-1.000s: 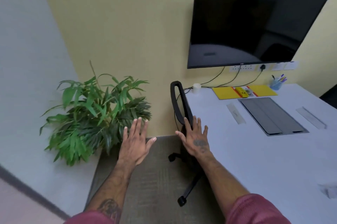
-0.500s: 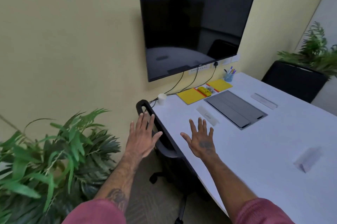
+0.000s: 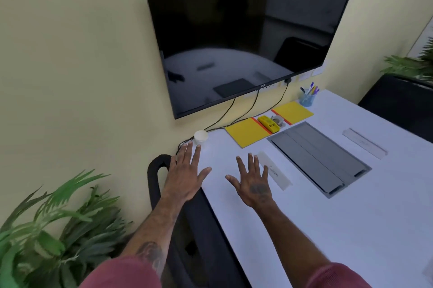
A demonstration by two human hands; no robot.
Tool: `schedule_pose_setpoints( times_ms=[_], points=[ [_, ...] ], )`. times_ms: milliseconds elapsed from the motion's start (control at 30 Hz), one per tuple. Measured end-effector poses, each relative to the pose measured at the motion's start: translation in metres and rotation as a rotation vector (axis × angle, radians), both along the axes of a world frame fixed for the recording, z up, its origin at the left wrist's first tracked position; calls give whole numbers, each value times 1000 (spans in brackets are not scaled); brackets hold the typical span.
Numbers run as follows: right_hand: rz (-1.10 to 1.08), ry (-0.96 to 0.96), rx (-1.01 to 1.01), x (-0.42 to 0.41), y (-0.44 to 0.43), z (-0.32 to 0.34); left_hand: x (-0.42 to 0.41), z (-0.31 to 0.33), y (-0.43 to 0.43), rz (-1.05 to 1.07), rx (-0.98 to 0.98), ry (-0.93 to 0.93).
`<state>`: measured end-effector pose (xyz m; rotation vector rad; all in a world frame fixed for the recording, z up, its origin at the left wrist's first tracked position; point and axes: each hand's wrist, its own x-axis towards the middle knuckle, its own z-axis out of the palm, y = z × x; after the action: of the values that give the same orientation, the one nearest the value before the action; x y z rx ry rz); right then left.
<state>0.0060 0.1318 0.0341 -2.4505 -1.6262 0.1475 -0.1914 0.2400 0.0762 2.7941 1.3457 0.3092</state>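
My left hand is stretched forward with fingers straight and spread, above the back of a black office chair at the left edge of a white table. My right hand is held out the same way over the table, palm down, holding nothing. Just beyond the left fingertips stands a small white round cup. A clear plastic name plate lies right of the right hand.
A large black screen hangs on the yellow wall, cables dropping to the table. Yellow folders, a yellow device, a blue pen cup, a grey floor-box lid and another name plate lie on the table. Plants stand at left and far right.
The view has swung right and up from the floor plant toward the table and screen. Both hands stayed open and spread, now over the chair back and table edge.
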Motion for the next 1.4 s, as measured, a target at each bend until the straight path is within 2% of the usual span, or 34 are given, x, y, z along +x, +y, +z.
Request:
schedule_pose_setpoints(
  times_ms=[300, 467, 600, 733, 867, 1033, 1200, 1400],
  points=[
    [47, 110, -82, 42, 127, -52, 61, -57, 134, 12, -217, -73],
    [22, 348, -25, 54, 205, -80, 86, -103, 215, 190, -503, -218],
    [58, 366, -25, 55, 259, -96, 100, -133, 261, 269, -627, -225],
    [78, 366, -44, 53, 302, -110, 119, -156, 285, 256, -675, -201],
    [108, 393, -96, 54, 333, -123, 133, -173, 294, 245, -634, -212],
    [90, 351, -70, 55, 335, -131, 138, -178, 292, 243, -585, -337],
    [83, 336, 14, 75, 303, -124, 144, -169, 272, 191, -666, -437],
    [-8, 467, 165, 111, 225, -95, 166, -144, 216, 55, -734, -522]
  ],
)
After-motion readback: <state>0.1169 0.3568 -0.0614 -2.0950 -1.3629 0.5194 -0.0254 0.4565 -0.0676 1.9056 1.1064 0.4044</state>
